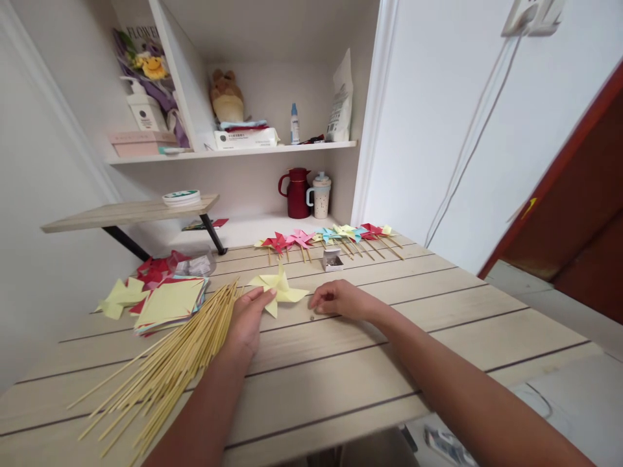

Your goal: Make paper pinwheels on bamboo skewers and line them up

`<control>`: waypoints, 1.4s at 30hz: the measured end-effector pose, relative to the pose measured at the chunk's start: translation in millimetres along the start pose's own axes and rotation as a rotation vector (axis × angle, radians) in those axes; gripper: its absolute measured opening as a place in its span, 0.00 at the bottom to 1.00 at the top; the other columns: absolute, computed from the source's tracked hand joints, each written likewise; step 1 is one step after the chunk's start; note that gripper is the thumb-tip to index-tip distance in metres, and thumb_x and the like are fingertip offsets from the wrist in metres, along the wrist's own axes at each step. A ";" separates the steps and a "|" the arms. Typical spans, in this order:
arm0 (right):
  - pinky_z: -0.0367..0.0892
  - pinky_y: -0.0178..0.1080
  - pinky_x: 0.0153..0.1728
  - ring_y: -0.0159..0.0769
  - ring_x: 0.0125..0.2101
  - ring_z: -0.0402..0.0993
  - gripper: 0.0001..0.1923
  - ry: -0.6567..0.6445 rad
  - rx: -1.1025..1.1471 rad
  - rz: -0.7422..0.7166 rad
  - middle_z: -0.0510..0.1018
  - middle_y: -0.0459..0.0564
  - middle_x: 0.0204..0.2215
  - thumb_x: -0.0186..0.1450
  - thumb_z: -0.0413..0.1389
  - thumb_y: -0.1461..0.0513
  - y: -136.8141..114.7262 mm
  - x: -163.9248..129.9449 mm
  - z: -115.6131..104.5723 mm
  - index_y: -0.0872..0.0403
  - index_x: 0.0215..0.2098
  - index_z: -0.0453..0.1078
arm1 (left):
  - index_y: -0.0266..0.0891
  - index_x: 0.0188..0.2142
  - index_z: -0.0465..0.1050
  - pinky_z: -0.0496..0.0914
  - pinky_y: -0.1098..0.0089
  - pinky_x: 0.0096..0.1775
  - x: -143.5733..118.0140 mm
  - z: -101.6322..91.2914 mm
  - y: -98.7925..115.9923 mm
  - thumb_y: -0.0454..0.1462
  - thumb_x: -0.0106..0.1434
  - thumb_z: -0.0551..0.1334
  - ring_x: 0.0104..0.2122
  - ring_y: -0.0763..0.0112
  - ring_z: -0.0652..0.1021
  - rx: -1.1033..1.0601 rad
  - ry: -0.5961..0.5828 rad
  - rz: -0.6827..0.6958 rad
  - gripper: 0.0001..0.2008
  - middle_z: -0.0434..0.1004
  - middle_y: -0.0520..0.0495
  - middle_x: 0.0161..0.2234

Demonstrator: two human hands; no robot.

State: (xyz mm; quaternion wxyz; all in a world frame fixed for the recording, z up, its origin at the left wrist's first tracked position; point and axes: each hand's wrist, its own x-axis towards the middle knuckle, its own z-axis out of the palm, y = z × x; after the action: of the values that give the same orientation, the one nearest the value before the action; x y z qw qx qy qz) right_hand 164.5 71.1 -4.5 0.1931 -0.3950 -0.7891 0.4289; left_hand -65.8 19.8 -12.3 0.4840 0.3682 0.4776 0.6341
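A folded yellow paper pinwheel point(280, 288) lies on the wooden table point(389, 350). My left hand point(248, 321) rests beside it, fingertips touching its near left edge. My right hand point(338, 300) sits on the table just right of the pinwheel, fingers curled down at a small dark pin point(312, 318) on the boards; whether it grips anything I cannot tell. A loose pile of bamboo skewers point(170, 363) lies left of my left arm.
A stack of coloured paper squares point(168, 301) and red and yellow scraps lie at the left. Several finished pinwheels on sticks point(331, 237) line the table's back, with a small open box point(332, 259) before them. Shelves behind hold a red jug point(296, 192) and cup.
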 end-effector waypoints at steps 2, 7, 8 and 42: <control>0.61 0.31 0.27 0.30 0.26 0.68 0.10 -0.028 0.008 -0.065 0.78 0.45 0.27 0.57 0.59 0.64 0.5 1.9 3.3 0.53 0.36 0.79 | 0.35 0.33 0.81 0.67 0.68 0.42 0.8 -0.6 -1.4 0.41 0.43 0.75 0.35 0.65 0.79 -0.005 0.007 -0.002 0.17 0.83 0.43 0.34; 0.63 0.32 0.30 0.32 0.29 0.71 0.10 -0.057 0.000 -0.124 0.79 0.46 0.30 0.56 0.60 0.65 3.8 3.1 4.0 0.52 0.36 0.79 | 0.35 0.35 0.81 0.67 0.66 0.45 1.5 -1.4 -3.4 0.40 0.43 0.75 0.37 0.64 0.79 -0.022 0.019 -0.014 0.19 0.83 0.43 0.34; 0.63 0.32 0.30 0.32 0.29 0.71 0.10 -0.056 0.007 -0.122 0.79 0.46 0.29 0.56 0.60 0.64 3.4 2.6 4.0 0.53 0.36 0.79 | 0.35 0.35 0.81 0.67 0.66 0.45 1.3 -1.3 -3.5 0.40 0.43 0.75 0.37 0.64 0.79 -0.023 0.022 -0.013 0.19 0.83 0.43 0.35; 0.57 0.33 0.27 0.33 0.27 0.68 0.01 0.171 -0.173 0.015 0.78 0.47 0.26 0.56 0.59 0.65 -14.3 6.3 15.0 0.54 0.29 0.73 | 0.35 0.34 0.82 0.66 0.67 0.45 0.4 -0.3 -4.5 0.40 0.48 0.73 0.38 0.64 0.78 0.016 -0.026 0.001 0.14 0.84 0.43 0.37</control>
State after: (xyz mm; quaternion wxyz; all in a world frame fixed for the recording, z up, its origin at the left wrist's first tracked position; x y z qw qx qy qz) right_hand 144.4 63.7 -1.2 0.2219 -0.4511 -0.8008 0.3255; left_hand -65.1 20.5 -16.7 0.4870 0.3805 0.4763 0.6255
